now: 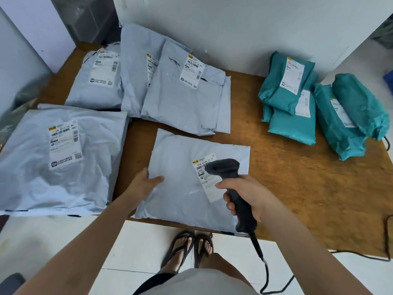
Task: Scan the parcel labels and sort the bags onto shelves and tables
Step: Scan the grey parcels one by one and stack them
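Gripping the black plastic scanner [224, 167] by its handle, the right hand [246, 194] has its fingers curled round the grip, forefinger at the front. The scanner's long axis runs away from the person, with its head over the white label [209, 193] of the nearest grey bag [180, 194]. "K268" is legible there; the finer print is blurred. The left hand [144, 184] pinches that bag's left edge, thumb on top. The smooth, flat bag lies skewed at the wooden table's [276, 188] front edge, slightly overhanging it. To the left lies a larger crinkled grey bag [32, 167]. Farther back are overlapping grey bags [180, 103] and, at far right, teal bags [291, 124], several with white labels.
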The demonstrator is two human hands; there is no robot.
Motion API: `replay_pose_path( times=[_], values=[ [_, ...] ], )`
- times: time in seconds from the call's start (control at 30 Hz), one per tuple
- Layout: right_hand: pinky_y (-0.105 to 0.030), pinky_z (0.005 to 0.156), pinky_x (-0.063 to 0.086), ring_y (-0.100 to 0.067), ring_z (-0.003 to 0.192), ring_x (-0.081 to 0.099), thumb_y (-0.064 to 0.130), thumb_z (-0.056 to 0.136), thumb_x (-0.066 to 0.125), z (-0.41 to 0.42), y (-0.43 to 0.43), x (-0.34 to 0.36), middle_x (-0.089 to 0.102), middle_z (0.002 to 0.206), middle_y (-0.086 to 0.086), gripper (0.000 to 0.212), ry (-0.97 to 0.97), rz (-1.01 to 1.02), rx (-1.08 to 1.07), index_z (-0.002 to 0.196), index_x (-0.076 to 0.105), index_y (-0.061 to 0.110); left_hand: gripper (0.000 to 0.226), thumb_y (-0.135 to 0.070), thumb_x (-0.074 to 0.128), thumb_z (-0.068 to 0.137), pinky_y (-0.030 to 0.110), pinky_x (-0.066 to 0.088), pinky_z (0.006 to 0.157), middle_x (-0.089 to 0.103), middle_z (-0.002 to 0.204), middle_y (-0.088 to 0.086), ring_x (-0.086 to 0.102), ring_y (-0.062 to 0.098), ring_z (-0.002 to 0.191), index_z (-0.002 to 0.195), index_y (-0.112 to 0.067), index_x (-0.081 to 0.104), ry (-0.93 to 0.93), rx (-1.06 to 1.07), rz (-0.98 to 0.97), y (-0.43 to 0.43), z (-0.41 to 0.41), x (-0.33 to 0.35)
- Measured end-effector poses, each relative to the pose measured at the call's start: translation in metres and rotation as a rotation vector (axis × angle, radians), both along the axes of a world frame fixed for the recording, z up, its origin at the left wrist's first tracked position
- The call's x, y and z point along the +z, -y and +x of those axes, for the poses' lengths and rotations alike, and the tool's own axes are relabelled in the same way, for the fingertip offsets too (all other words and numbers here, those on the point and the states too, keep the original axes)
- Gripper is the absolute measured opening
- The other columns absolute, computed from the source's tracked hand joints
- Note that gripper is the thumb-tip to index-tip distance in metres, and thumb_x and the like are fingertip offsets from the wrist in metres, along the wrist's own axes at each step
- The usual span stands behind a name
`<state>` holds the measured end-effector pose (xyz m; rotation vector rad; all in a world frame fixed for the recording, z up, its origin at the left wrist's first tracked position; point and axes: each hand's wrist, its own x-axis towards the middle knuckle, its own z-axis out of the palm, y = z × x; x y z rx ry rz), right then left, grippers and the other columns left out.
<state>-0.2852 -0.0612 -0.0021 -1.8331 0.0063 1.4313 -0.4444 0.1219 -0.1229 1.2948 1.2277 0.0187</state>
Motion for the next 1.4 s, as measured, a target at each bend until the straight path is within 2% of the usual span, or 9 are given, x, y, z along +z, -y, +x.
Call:
replay_pose_path(
  times=[0.3,0.47,0.73,0.9,1.03,1.13,1.23,1.33,1.4],
  values=[
    [-0.025,0.047,0.040,-0.017,0.041,0.045,0.014,0.084,0.065,-0.001,-0.011,-0.004,0.052,0.057,-0.008,0.012,0.023,-0.040,0.051,0.091,0.057,0.008,0.041,-0.021,0.061,0.090,0.038,0.044,0.095,0.056,0.121,0.006,0.052,0.025,0.107,0.127,-0.008,0.048,-0.056,0.025,0.053,0.006,-0.005,-0.002],
    [-0.023,0.045,0.041,-0.018,0.040,0.045,0.014,0.083,0.065,-0.002,-0.010,-0.004,0.052,0.056,-0.009,0.013,0.030,-0.069,0.078,0.089,0.057,0.006,0.033,-0.020,0.062,0.089,0.032,0.048,0.079,0.057,0.114,0.004,0.056,0.027,0.106,0.119,-0.011,0.051,-0.005,0.081,0.034,0.011,-0.007,-0.005],
    [-0.024,0.045,0.040,-0.017,0.039,0.044,0.014,0.085,0.065,-0.001,-0.004,0.000,0.051,0.055,-0.009,0.015,0.046,-0.029,0.077,0.093,0.057,0.005,0.072,-0.044,0.074,0.075,0.037,0.044,0.095,0.053,0.119,0.001,0.051,0.028,0.119,0.131,-0.009,0.046,-0.159,0.039,0.090,0.010,0.001,-0.003],
    [-0.025,0.043,0.038,-0.017,0.038,0.042,0.012,0.085,0.065,-0.002,-0.010,0.009,0.051,0.053,-0.009,0.014,0.071,0.051,0.008,0.094,0.057,0.006,0.034,-0.028,0.054,0.094,0.029,0.046,0.089,0.063,0.118,0.009,0.059,0.025,0.105,0.121,-0.007,0.055,-0.168,-0.188,0.445,0.025,0.009,0.023],
    [-0.026,0.042,0.037,-0.018,0.038,0.041,0.010,0.085,0.065,-0.004,-0.020,0.025,0.050,0.053,-0.009,0.012,0.055,0.142,0.000,0.091,0.055,0.006,0.026,-0.021,0.044,0.099,0.020,0.042,0.083,0.064,0.109,0.006,0.060,0.022,0.100,0.118,-0.008,0.055,-0.082,-0.221,0.684,0.030,0.000,0.069],
    [-0.026,0.042,0.036,-0.019,0.036,0.040,0.010,0.085,0.065,-0.009,-0.029,0.039,0.049,0.050,-0.010,0.014,0.072,0.212,0.058,0.085,0.051,0.006,0.007,-0.011,0.052,0.095,0.016,0.032,0.066,0.059,0.085,0.002,0.055,0.013,0.080,0.089,-0.013,0.055,-0.004,-0.147,0.803,0.005,-0.025,0.113],
    [-0.026,0.041,0.037,-0.019,0.035,0.040,0.011,0.086,0.066,-0.017,-0.041,0.053,0.048,0.046,-0.007,0.020,0.088,0.272,0.164,0.077,0.049,0.005,0.013,-0.001,0.059,0.090,0.006,0.038,0.053,0.057,0.076,0.000,0.049,-0.005,0.064,0.080,-0.010,0.059,0.055,-0.046,0.775,-0.041,-0.068,0.143],
    [-0.025,0.042,0.038,-0.018,0.036,0.041,0.012,0.085,0.067,-0.027,-0.051,0.064,0.049,0.049,-0.008,0.021,0.098,0.320,0.239,0.075,0.050,0.005,0.006,-0.003,0.062,0.087,0.015,0.044,0.050,0.059,0.072,0.007,0.054,0.010,0.057,0.082,-0.002,0.063,0.083,0.161,0.658,-0.087,-0.124,0.163],
    [-0.025,0.043,0.037,-0.018,0.036,0.041,0.012,0.085,0.067,-0.032,-0.054,0.066,0.048,0.050,-0.009,0.022,0.097,0.337,0.267,0.073,0.050,0.005,0.011,-0.003,0.062,0.088,0.017,0.049,0.053,0.064,0.062,-0.001,0.059,0.005,0.052,0.078,-0.008,0.061,0.183,0.272,0.599,-0.110,-0.157,0.172]
  ],
)
